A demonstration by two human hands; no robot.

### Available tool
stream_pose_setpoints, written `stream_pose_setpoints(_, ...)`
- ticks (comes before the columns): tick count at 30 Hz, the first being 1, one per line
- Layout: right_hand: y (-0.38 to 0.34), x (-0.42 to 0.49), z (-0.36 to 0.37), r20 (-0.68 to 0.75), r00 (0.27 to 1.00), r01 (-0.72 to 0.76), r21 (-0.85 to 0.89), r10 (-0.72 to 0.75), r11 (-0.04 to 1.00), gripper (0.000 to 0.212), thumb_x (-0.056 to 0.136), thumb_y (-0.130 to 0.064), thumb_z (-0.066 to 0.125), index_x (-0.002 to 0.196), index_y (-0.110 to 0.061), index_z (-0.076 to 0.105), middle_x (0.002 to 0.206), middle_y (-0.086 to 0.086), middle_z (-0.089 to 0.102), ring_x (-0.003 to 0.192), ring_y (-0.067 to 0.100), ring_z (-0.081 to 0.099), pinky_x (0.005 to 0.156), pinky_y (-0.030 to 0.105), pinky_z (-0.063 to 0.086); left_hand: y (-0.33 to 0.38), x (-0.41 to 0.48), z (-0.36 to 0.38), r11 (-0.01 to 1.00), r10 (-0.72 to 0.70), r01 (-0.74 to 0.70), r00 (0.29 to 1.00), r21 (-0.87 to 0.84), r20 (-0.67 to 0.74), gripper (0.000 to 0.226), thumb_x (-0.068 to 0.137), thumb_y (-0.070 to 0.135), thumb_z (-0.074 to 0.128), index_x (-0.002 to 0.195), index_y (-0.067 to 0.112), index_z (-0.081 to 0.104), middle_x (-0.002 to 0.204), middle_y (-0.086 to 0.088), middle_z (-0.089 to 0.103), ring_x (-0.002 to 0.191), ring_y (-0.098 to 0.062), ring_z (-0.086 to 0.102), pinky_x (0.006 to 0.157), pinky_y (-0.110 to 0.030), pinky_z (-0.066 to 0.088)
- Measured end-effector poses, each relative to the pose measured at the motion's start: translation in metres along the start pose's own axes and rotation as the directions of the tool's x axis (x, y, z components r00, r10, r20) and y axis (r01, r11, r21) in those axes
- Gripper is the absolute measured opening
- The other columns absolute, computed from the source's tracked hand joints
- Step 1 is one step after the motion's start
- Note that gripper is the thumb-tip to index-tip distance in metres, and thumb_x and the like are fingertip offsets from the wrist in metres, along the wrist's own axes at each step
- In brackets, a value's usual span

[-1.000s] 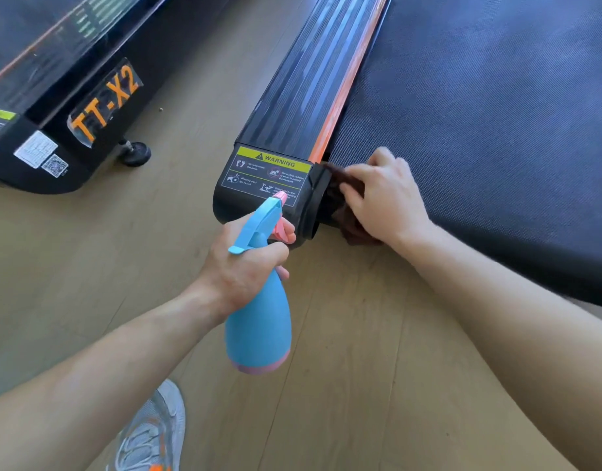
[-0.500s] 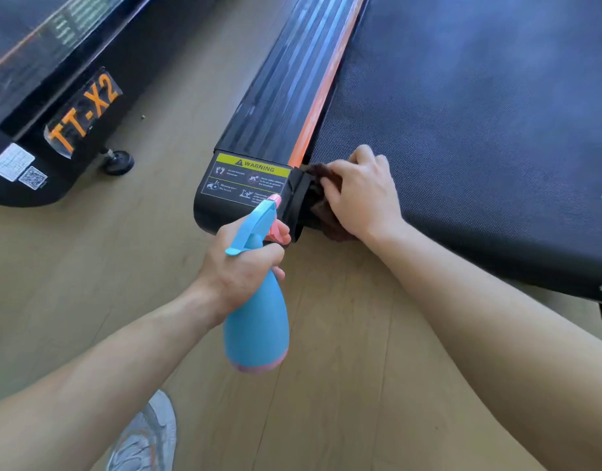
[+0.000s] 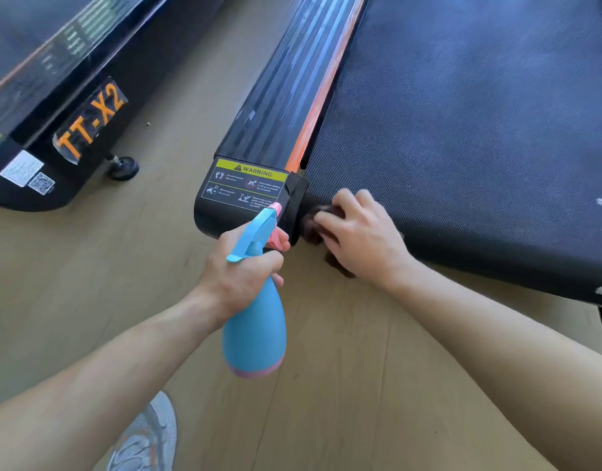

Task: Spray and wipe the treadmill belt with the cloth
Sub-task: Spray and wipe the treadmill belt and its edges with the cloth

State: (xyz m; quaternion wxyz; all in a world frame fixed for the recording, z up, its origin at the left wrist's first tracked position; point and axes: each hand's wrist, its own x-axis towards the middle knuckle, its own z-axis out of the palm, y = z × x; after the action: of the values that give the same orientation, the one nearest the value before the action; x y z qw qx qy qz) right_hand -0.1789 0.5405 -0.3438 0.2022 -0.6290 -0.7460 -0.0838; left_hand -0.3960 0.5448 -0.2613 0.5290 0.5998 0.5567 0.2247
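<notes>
The black treadmill belt (image 3: 462, 130) is matt, with a fine, grainy, woven-looking texture. Beside it, the black ribbed side rail (image 3: 286, 96) looks like hard plastic, glossy enough to carry pale streaks of light. The rail's orange strip (image 3: 321, 96) is smooth with a soft sheen. The rounded black end cap (image 3: 218, 222) is smooth satin plastic, and the yellow-and-black warning sticker (image 3: 247, 188) on it is slick and slightly shiny. The blue spray bottle (image 3: 255, 331) is smooth matt plastic with a pink base band. The dark brown cloth (image 3: 315, 229) looks soft and fuzzy. The pale wood-grain floor (image 3: 89, 266) is matt planking. The neighbouring black machine (image 3: 72, 62) is glossy, and its white label (image 3: 21, 168) looks like paper. The grey shoe (image 3: 146, 440) is mesh fabric.
</notes>
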Motion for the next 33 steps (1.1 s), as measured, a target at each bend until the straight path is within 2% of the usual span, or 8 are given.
stream_pose_setpoints(2,0.010,-0.014,-0.007,-0.008,0.999,0.051,-0.029,-0.052,0.998,0.022,0.097,-0.034,0.058,0.097,-0.016,0.070,0.103,0.014,0.059,0.084,0.034,0.049,0.065,0.047,0.050,0.001,-0.001,-0.002,1.000,-0.005,0.005,1.000,-0.004,-0.009,0.037,0.065,0.018,0.055,0.098,0.007,0.069,0.109,0.001,0.073,0.056,-0.020,0.070,0.059,-0.018,0.053)
stream_pose_setpoints(7,0.003,0.027,-0.003,-0.101,0.995,-0.026,-0.014,0.025,1.000,0.028,0.098,-0.036,0.053,0.099,-0.015,0.072,0.101,0.015,0.059,0.083,0.036,0.052,0.070,0.047,0.052,-0.004,-0.001,-0.006,1.000,-0.021,0.021,1.000,-0.002,-0.008,0.038,0.066,0.018,0.056,0.101,0.016,0.069,0.108,-0.004,0.072,0.060,-0.023,0.071,0.071,-0.035,0.057)
stream_pose_setpoints(11,-0.004,0.026,0.004,-0.081,0.995,-0.060,-0.008,0.059,0.998,0.027,0.099,-0.036,0.054,0.100,-0.015,0.071,0.102,0.014,0.058,0.084,0.035,0.051,0.071,0.048,0.051,-0.005,-0.001,-0.007,1.000,-0.014,0.014,1.000,0.024,-0.001,0.031,0.067,0.020,0.055,0.094,0.015,0.069,0.109,-0.006,0.072,0.061,-0.022,0.072,0.069,-0.031,0.057)
stream_pose_setpoints(17,0.012,-0.014,-0.013,-0.002,0.998,0.060,0.009,-0.060,0.998,0.027,0.096,-0.038,0.055,0.097,-0.017,0.072,0.103,0.013,0.058,0.084,0.034,0.050,0.068,0.048,0.052,0.000,-0.001,-0.009,1.000,-0.003,0.003,1.000,-0.013,0.008,0.032,0.066,0.018,0.055,0.094,0.010,0.068,0.110,-0.007,0.072,0.058,-0.018,0.069,0.058,-0.019,0.053)
stream_pose_setpoints(23,-0.008,0.030,-0.002,-0.050,0.988,-0.143,0.031,0.144,0.989,0.033,0.094,-0.041,0.050,0.101,-0.018,0.073,0.101,0.013,0.058,0.084,0.036,0.052,0.066,0.047,0.053,0.011,0.013,0.004,0.999,0.039,-0.041,0.997,0.025,0.061,0.036,0.066,0.019,0.056,0.099,0.014,0.071,0.113,-0.003,0.073,0.059,-0.019,0.071,0.064,-0.026,0.057)
stream_pose_setpoints(28,0.021,-0.048,-0.023,0.019,0.998,-0.063,0.011,0.063,0.998,0.022,0.097,-0.036,0.060,0.099,-0.019,0.073,0.101,0.010,0.059,0.080,0.031,0.049,0.065,0.045,0.051,0.033,0.026,0.013,0.996,0.076,-0.081,0.990,0.037,0.122,0.036,0.066,0.017,0.056,0.098,0.011,0.071,0.112,0.010,0.071,0.057,-0.018,0.070,0.060,-0.019,0.053)
stream_pose_setpoints(31,0.057,-0.053,-0.051,-0.040,0.961,-0.272,0.056,0.274,0.961,0.025,0.097,-0.039,0.059,0.107,-0.021,0.074,0.103,0.009,0.056,0.087,0.032,0.050,0.077,0.044,0.053,0.057,0.038,0.028,0.991,0.108,-0.122,0.974,0.058,0.197,0.038,0.066,0.019,0.056,0.100,0.014,0.070,0.107,0.016,0.071,0.058,-0.019,0.071,0.064,-0.026,0.054)
stream_pose_setpoints(33,0.076,-0.038,-0.062,-0.054,0.870,-0.483,0.108,0.490,0.869,0.024,0.097,-0.038,0.062,0.113,-0.024,0.074,0.106,0.007,0.053,0.094,0.033,0.050,0.084,0.043,0.051,0.075,0.048,0.042,0.983,0.147,-0.170,0.957,0.074,0.248,0.039,0.065,0.020,0.055,0.101,0.015,0.070,0.104,0.016,0.071,0.057,-0.018,0.071,0.064,-0.027,0.053)
